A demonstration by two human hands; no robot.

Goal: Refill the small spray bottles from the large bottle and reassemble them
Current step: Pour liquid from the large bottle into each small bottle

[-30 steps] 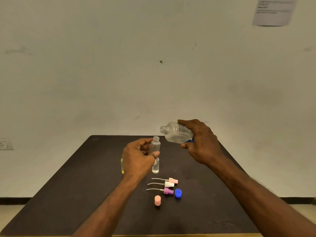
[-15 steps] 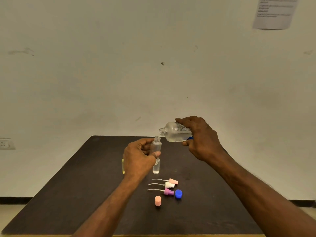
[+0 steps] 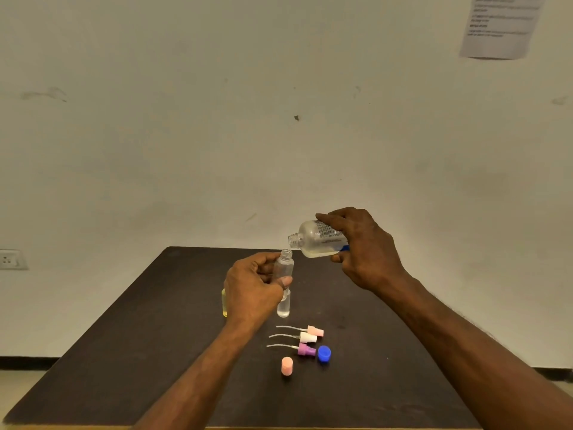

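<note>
Above the surface [image 3: 155, 336], left grip [image 3: 251, 287] wraps small spray bottle [image 3: 283, 266]; right grip [image 3: 362, 249] clasps tilted large bottle [image 3: 316, 238]. Necks apart, slightly offset: likely spill risk.

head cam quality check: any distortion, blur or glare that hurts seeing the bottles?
Head view: wide-angle stretch bows the table edges and forearms; lighting is dim and flat, no harsh glare; the clear small bottle in the left hand shows low contrast against the dark top; the print on the large bottle in the right hand and the wall paper is too soft to read.
</note>
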